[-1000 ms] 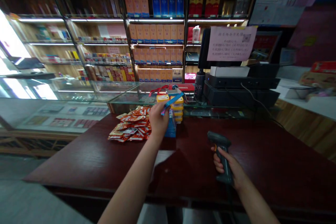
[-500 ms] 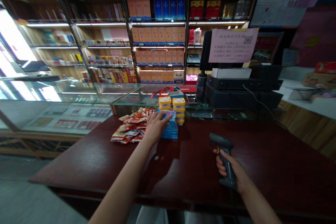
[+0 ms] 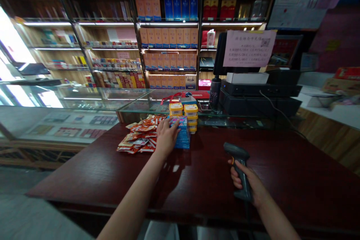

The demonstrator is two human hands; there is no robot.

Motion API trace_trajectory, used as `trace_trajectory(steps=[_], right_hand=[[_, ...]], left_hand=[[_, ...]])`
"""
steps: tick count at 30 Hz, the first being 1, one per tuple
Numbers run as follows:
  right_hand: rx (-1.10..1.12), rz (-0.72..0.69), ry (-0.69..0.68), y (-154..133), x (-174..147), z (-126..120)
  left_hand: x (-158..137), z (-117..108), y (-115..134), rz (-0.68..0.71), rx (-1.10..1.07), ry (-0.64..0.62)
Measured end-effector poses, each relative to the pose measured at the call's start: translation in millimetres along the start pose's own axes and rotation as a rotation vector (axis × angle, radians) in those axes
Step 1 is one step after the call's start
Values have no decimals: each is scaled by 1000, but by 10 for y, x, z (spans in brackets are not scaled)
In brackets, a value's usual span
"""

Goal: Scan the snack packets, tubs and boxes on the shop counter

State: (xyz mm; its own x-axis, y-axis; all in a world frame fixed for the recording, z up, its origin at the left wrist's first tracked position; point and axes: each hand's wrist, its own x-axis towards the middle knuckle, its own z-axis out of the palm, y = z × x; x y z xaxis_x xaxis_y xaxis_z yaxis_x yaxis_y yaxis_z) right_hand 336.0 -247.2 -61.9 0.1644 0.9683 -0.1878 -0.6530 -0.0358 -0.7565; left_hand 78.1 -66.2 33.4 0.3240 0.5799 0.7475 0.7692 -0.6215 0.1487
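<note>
My right hand (image 3: 244, 180) is wrapped around the grip of a dark barcode scanner (image 3: 237, 152), held above the counter with its head toward the upper left. My left hand (image 3: 167, 135) rests at the left side of a stack of flat blue packets (image 3: 183, 137), its fingers apart and reaching over the top edge. No packet is visibly lifted by it. Left of that hand lies a heap of orange and cream snack bags (image 3: 137, 138). Just behind the blue stack stand two columns of yellow tubs (image 3: 191, 116) with white labels.
The dark red counter (image 3: 107, 180) ends at a glass display case (image 3: 135, 107). A screen carrying a pink paper notice (image 3: 247, 48) stands on black boxes (image 3: 258, 101), with a dark bottle (image 3: 215, 90) beside it. Boxed goods (image 3: 168, 37) fill the back shelves.
My left hand has drawn back slightly, and its fingers, formerly stretched over the blue packets, are now more bent, exposing more of the top packet. The scanner stays nearly still in my right hand.
</note>
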Motion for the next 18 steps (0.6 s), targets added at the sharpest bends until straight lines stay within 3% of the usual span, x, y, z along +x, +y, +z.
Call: trace_trajectory(steps=[6,11,14,18], right_hand=[[-3,3,-29,12,34,-45],[-4,-9,-27,10,20,-22],[-5,-19,-20,7,-12,10],[7,-23,-17,12,-31,24]], left_hand=[[-457,45,194,-66,-48,81],[-820,170,279,-54,-127,37],[-893,181,280,-34,-205,-18],[-840,148,259,-23,-275,-2]])
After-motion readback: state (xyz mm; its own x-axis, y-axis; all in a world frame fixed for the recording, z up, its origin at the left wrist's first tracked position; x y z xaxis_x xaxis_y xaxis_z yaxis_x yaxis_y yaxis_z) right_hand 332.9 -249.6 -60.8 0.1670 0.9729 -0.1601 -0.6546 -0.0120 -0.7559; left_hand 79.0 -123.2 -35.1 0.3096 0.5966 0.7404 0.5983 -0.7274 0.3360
